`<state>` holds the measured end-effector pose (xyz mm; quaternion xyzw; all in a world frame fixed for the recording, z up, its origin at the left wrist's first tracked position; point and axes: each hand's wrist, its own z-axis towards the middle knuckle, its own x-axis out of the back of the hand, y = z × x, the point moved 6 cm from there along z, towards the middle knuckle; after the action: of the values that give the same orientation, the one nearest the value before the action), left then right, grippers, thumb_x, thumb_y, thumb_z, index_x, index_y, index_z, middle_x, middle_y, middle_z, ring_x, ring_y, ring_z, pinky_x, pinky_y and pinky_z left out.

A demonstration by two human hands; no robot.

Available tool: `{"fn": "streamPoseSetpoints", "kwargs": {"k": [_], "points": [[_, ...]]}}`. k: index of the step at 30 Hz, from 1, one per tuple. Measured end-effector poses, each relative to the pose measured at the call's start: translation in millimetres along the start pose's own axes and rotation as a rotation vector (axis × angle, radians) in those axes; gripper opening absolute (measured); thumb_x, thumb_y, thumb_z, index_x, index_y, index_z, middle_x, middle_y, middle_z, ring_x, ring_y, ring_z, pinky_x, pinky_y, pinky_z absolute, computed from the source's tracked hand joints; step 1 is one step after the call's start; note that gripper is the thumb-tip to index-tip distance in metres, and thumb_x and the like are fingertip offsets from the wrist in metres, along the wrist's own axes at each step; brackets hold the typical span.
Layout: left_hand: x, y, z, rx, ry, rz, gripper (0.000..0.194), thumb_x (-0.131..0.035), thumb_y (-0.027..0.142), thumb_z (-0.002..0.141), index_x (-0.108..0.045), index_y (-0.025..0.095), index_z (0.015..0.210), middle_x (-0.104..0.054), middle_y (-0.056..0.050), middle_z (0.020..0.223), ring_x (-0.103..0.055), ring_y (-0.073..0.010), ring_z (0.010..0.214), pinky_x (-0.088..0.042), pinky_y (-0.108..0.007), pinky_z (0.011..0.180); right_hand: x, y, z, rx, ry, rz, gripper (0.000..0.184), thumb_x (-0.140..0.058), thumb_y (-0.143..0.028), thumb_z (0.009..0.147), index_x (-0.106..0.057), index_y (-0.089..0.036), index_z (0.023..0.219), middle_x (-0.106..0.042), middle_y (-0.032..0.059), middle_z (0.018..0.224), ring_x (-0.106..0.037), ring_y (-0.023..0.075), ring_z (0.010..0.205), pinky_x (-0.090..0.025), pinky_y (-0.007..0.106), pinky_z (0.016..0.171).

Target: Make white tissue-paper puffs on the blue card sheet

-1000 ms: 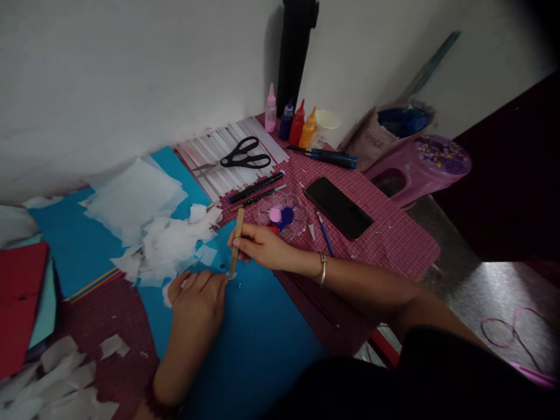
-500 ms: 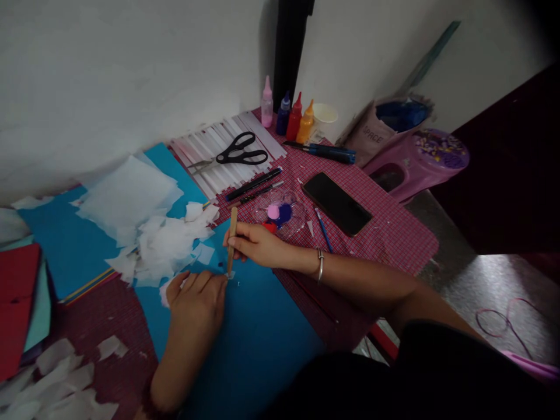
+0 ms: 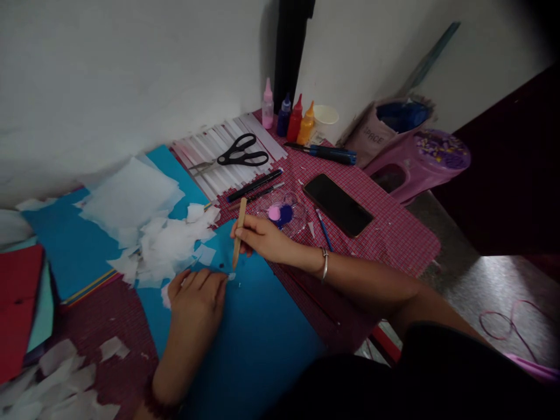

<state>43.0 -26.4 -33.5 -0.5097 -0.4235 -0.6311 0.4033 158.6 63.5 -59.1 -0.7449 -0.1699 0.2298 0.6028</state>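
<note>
My right hand pinches a wooden craft stick. The stick stands nearly upright, its lower end just above the blue sheet, beside a small whitish scrap. On the same sheet lies my left hand, back up and fingers bent; its fingertips come close to the scrap. Whatever is under those fingers is hidden. A pale pinkish piece shows at the left hand's outer edge. White tissue pieces are heaped just beyond the left hand.
Behind my right hand sits a clear palette with pink and dark blue paint. A phone, paintbrush, scissors, box cutter and several paint bottles lie or stand farther back. Red card is at left.
My right hand has moved the craft stick slightly up and to the right, its lower end now off the left fingertips. The left hand has stayed nearly in place.
</note>
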Motion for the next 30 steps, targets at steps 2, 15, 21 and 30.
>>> {"fn": "streamPoseSetpoints", "kwargs": {"k": [2,15,21,30], "points": [[-0.9,-1,-1,0.006,-0.004,-0.007,0.016,-0.049,0.021,0.085,-0.064,0.021,0.078,-0.068,-0.003,0.076,-0.062,-0.0216,0.075,-0.035,-0.043,0.090,2,0,-1,-0.004,0.008,-0.032,0.011,-0.039,-0.010,0.087,-0.048,-0.016,0.082,-0.048,-0.0050,0.060,-0.050,0.0067,0.051,-0.040,0.015,0.043],[1.1,-2,-1,0.006,-0.005,-0.001,0.020,-0.047,0.021,0.086,-0.065,0.021,0.079,-0.069,-0.003,0.075,-0.062,-0.0215,0.073,-0.036,-0.043,0.089,-8,9,0,-0.042,-0.018,-0.007,0.009,-0.041,-0.012,0.087,-0.048,-0.016,0.084,-0.050,-0.0046,0.062,-0.052,0.0059,0.053,-0.044,0.015,0.045],[1.2,-2,1,0.010,-0.020,0.009,0.016,-0.048,0.022,0.085,-0.062,0.021,0.076,-0.068,-0.002,0.074,-0.063,-0.0218,0.074,-0.035,-0.043,0.090,-13,14,0,-0.020,-0.037,-0.006,0.007,-0.042,-0.015,0.088,-0.049,-0.016,0.087,-0.051,-0.0042,0.063,-0.053,0.0061,0.053,-0.046,0.016,0.047],[1.0,-2,0,0.018,-0.067,0.011,0.018,-0.047,0.020,0.086,-0.064,0.022,0.081,-0.068,-0.003,0.079,-0.063,-0.0221,0.078,-0.034,-0.043,0.089,-7,9,0,0.006,-0.011,0.048,0.006,-0.043,-0.016,0.088,-0.049,-0.015,0.086,-0.051,-0.0042,0.065,-0.052,0.0057,0.053,-0.045,0.016,0.046]]}}
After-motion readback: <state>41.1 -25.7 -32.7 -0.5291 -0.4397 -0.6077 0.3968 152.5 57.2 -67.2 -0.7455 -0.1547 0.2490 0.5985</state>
